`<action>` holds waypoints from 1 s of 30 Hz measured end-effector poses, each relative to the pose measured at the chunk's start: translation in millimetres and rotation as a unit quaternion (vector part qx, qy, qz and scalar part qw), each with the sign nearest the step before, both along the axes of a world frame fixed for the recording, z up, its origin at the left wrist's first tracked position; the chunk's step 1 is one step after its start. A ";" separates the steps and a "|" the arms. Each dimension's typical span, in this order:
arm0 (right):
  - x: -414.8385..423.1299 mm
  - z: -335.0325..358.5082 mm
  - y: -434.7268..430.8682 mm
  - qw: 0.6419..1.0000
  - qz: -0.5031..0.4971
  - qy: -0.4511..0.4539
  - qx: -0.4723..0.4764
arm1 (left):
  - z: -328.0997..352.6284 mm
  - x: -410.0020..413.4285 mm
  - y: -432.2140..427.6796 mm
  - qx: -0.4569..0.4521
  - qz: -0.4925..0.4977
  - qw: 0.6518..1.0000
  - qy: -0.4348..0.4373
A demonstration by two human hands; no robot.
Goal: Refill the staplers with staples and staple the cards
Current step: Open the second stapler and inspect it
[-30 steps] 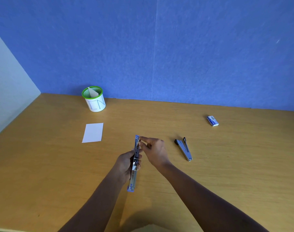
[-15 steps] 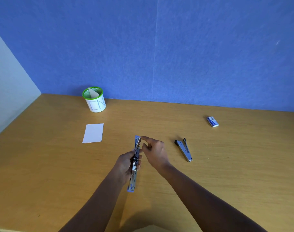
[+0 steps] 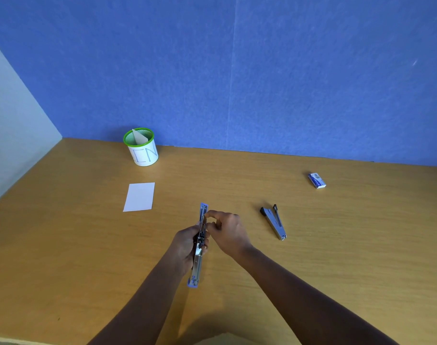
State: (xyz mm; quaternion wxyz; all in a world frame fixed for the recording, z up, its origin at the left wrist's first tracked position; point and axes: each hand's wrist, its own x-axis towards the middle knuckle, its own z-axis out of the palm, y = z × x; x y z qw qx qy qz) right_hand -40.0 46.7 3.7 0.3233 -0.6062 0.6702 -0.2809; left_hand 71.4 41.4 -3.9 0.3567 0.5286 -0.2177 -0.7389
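A blue stapler (image 3: 199, 255), swung fully open into one long strip, is gripped around its middle by my left hand (image 3: 186, 245) above the table. My right hand (image 3: 227, 231) is at the far half of that stapler, thumb and forefinger pinched together at its channel; whatever they pinch is too small to see. A second stapler (image 3: 274, 221), black and silver and partly open, lies on the table to the right. A small blue box of staples (image 3: 317, 180) lies at the far right. A white card (image 3: 139, 196) lies flat to the left.
A white cup with a green rim (image 3: 142, 147) stands by the blue back wall with a card in it. A pale side wall closes the table's left edge. The wooden table (image 3: 63, 245) runs to the near edge.
My right hand's fingertips have shifted slightly along the far half of the blue stapler. Everything else has stayed in place.
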 end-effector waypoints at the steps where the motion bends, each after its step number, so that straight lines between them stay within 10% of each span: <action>1: 0.4 0.4 0.9 1.000 0.003 0.001 0.002 | 0.3 -0.1 -0.4 0.002 0.001 1.000 0.002; 30: -3.5 -8.0 9.1 0.994 0.073 0.063 -0.060 | -1.3 2.8 -8.9 0.004 0.026 1.000 0.004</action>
